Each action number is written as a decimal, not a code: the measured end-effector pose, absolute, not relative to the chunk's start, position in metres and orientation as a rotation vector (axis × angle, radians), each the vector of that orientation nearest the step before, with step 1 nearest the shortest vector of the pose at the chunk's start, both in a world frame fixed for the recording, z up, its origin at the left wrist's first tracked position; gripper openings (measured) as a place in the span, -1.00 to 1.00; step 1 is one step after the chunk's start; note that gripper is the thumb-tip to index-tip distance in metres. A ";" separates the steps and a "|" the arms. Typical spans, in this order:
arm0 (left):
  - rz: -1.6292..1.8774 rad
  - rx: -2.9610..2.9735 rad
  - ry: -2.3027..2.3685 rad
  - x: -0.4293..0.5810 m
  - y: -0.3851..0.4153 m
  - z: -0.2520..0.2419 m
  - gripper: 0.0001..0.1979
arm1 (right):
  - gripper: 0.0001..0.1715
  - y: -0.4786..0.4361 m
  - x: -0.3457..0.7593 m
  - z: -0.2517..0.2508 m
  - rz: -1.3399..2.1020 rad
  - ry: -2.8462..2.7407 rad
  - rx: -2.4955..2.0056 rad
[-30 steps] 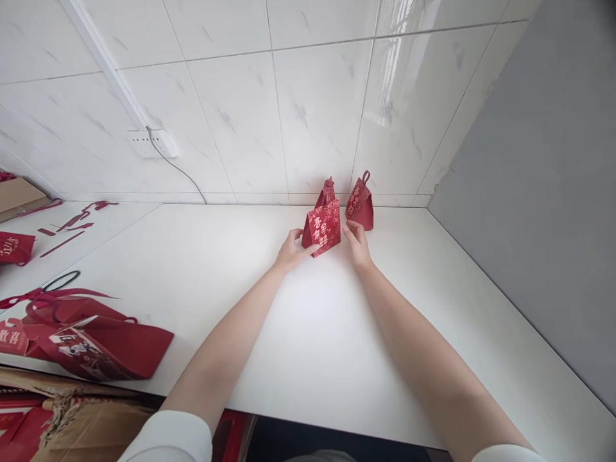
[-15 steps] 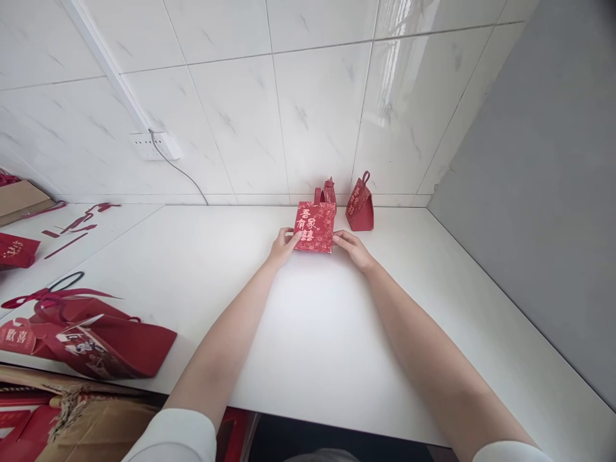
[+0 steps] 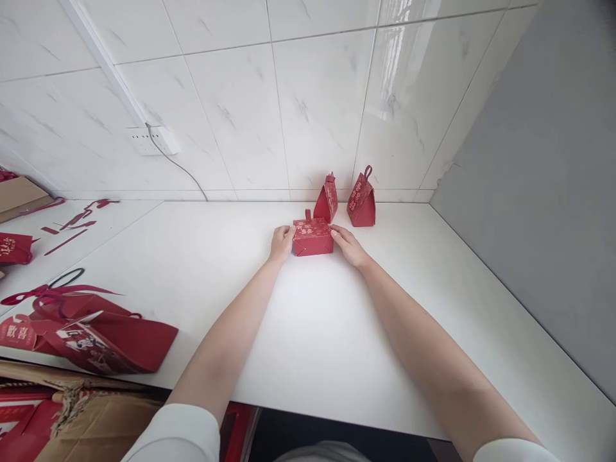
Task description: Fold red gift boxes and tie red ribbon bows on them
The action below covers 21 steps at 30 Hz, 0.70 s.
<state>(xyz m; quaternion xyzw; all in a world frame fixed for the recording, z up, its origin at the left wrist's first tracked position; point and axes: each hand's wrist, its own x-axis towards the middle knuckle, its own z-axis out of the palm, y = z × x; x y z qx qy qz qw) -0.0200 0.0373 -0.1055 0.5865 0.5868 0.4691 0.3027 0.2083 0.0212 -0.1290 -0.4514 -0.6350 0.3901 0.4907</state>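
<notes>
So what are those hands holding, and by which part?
A red box, by its two sides: the left hand at its left side, the right hand at its right.

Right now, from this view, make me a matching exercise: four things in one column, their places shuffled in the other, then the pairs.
Column one:
1. left hand
2. wall socket
3. right hand
4. ribboned red packaging

Column two:
a. at the right side of the small red box
b. on the white table, left of both arms
c. at the left side of that box
d. on the tiled wall

Pairs: 1-c, 2-d, 3-a, 4-b
</notes>
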 end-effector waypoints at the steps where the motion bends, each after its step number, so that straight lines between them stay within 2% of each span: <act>1: 1.264 1.548 1.555 -0.020 0.037 -0.105 -0.59 | -0.36 0.020 0.208 -0.129 0.928 -1.548 -1.099; 4: 1.280 1.569 1.474 -0.022 0.035 -0.102 -0.59 | -0.37 0.017 0.208 -0.127 0.850 -1.643 -1.044; 10: 1.054 1.685 1.118 -0.027 0.031 -0.095 -0.61 | -0.48 0.014 0.207 -0.124 0.743 -1.746 -1.047; 21: 1.007 1.666 1.128 -0.030 0.029 -0.090 -0.60 | -0.50 0.015 0.207 -0.123 0.786 -1.736 -1.049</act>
